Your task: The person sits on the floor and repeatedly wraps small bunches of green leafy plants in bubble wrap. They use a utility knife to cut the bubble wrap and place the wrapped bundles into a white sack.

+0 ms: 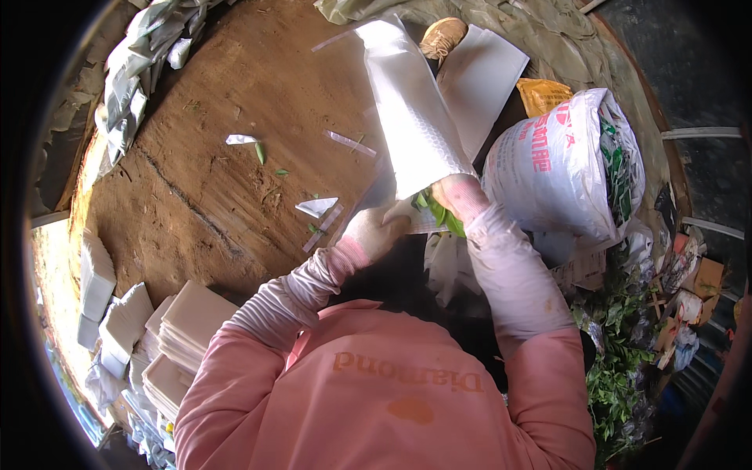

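My left hand (373,232), in a pale knit glove with a pink cuff, pinches the end of a pale checked sheet (424,220) between thumb and fingers. My right hand (460,192), also gloved, is closed over leafy green sprigs (445,216) at the near end of a long white bubble-wrap sheet (411,106). Part of its fingers is hidden by that sheet. The bubble wrap stretches away from me across my leg, towards a tan shoe (445,36). Another flat white sheet (482,82) lies beside it.
A white printed sack (529,153) holding green material stands at right, with a yellow packet (543,97) behind. Leafy plants (617,370) lie at lower right. Stacked white foam sheets (197,314) sit at lower left. Tape strips (351,143) and scraps litter the brown ground (235,194); wrapped bundles (132,82) line the upper left.
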Demonstrator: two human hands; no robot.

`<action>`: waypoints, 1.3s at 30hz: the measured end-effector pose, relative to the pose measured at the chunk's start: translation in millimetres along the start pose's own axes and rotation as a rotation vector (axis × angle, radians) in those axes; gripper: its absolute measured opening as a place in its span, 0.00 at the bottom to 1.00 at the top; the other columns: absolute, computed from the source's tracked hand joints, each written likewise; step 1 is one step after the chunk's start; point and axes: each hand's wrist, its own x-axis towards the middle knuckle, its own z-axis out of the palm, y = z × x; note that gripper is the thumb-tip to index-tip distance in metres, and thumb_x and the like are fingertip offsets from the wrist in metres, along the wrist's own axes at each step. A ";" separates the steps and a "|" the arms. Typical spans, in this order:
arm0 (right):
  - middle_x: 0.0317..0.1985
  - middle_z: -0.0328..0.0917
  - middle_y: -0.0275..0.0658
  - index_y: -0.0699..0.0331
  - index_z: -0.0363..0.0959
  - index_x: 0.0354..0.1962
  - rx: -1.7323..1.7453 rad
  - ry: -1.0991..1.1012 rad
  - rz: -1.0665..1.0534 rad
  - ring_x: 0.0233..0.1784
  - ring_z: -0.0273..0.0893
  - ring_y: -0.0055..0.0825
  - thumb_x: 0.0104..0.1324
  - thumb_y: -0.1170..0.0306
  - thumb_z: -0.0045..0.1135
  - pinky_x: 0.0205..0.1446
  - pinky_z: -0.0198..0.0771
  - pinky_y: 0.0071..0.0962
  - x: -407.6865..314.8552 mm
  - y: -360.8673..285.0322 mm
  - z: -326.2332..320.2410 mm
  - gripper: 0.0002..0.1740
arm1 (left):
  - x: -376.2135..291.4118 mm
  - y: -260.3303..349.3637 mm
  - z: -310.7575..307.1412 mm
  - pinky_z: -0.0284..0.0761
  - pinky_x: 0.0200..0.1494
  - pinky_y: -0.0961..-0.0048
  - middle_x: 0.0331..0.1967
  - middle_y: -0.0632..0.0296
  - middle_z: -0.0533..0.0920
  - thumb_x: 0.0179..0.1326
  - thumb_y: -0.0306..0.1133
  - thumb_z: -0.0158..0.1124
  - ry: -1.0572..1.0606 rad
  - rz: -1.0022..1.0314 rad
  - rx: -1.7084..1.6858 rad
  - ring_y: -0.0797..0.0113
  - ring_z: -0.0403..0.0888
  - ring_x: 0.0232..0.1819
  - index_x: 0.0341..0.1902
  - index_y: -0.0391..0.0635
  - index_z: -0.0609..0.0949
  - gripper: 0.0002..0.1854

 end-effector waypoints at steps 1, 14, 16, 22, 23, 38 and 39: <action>0.44 0.80 0.45 0.65 0.71 0.52 -0.016 -0.051 -0.014 0.47 0.79 0.31 0.62 0.77 0.51 0.47 0.75 0.29 -18.4 -1.5 -7.3 0.19 | -2.2 1.5 2.8 0.75 0.41 0.60 0.34 0.46 0.83 0.63 0.40 0.56 0.028 -0.028 -0.126 0.47 0.81 0.38 0.46 0.43 0.79 0.15; 0.46 0.81 0.44 0.55 0.77 0.48 -0.157 -0.404 0.215 0.49 0.81 0.41 0.65 0.70 0.50 0.51 0.78 0.38 -3.6 -29.3 0.7 0.14 | -1.5 26.9 3.4 0.74 0.38 0.59 0.35 0.48 0.80 0.64 0.35 0.53 -0.099 -0.053 0.229 0.50 0.79 0.36 0.39 0.45 0.79 0.09; 0.44 0.82 0.43 0.55 0.78 0.46 -0.239 -0.448 -0.016 0.49 0.82 0.41 0.65 0.69 0.50 0.50 0.78 0.39 -4.7 -34.2 -11.3 0.14 | -5.4 25.9 3.0 0.74 0.38 0.58 0.35 0.48 0.81 0.65 0.36 0.54 -0.087 -0.076 0.234 0.50 0.79 0.36 0.39 0.44 0.79 0.09; 0.40 0.83 0.40 0.56 0.80 0.39 -0.252 -0.157 -0.183 0.42 0.82 0.39 0.61 0.66 0.52 0.42 0.77 0.43 -14.8 3.7 21.6 0.11 | -4.1 22.9 14.0 0.75 0.39 0.61 0.31 0.48 0.82 0.66 0.40 0.56 0.033 -0.089 -0.021 0.51 0.82 0.35 0.43 0.41 0.80 0.14; 0.41 0.82 0.40 0.57 0.80 0.39 -0.372 -0.027 -0.184 0.43 0.82 0.38 0.62 0.66 0.51 0.44 0.77 0.42 -20.2 6.8 20.6 0.12 | -6.9 23.9 17.8 0.76 0.39 0.62 0.31 0.48 0.82 0.66 0.41 0.57 0.069 -0.086 -0.118 0.52 0.82 0.35 0.43 0.41 0.80 0.15; 0.41 0.81 0.39 0.64 0.78 0.42 0.262 0.153 0.200 0.39 0.78 0.30 0.65 0.66 0.51 0.48 0.73 0.31 20.6 30.4 80.5 0.14 | 43.5 14.8 -8.9 0.61 0.66 0.52 0.62 0.49 0.69 0.43 0.38 0.67 0.353 0.658 0.963 0.50 0.66 0.65 0.66 0.42 0.66 0.42; 0.41 0.81 0.39 0.65 0.78 0.43 0.265 0.153 0.225 0.39 0.78 0.30 0.65 0.66 0.51 0.48 0.73 0.31 13.2 37.8 78.5 0.14 | 62.4 17.9 2.8 0.61 0.67 0.52 0.63 0.51 0.69 0.47 0.33 0.62 0.288 0.770 0.861 0.51 0.66 0.65 0.67 0.42 0.66 0.38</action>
